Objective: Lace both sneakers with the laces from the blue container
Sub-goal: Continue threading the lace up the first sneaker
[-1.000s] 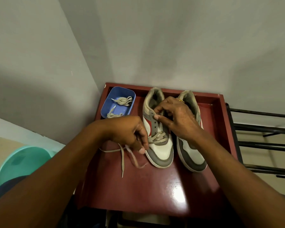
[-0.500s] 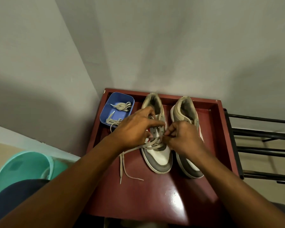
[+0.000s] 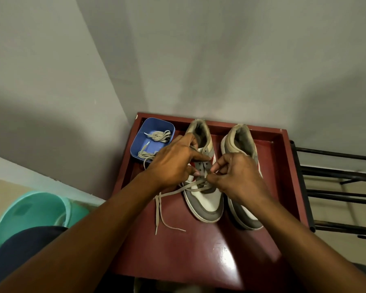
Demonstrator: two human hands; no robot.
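Step in hand: by my reading, threading the flat beige woven lace [image 3: 157,214] up the lower eyelets of the grey-and-white leather sneaker [image 3: 205,203].
Right hand [image 3: 238,178]: fingertips pinch the lace just above the lowest crossings.
Left hand [image 3: 173,163]: rests on the sneaker's side, forefinger straight across the eyelet row. I cannot tell whether it also grips lace underneath.
Doing it well: keep the tape untwisted (flat lace shows every turn), steady the shoe, draw both ends even.
Materials: smooth stiff panels, and limp lace trailing on the glossy red-brown table [image 3: 199,256].
Remaining: the second sneaker [image 3: 240,140] shows no lace; the spare lace [image 3: 160,135] lies coiled in the blue plastic container [image 3: 156,123], in the table's far left corner.
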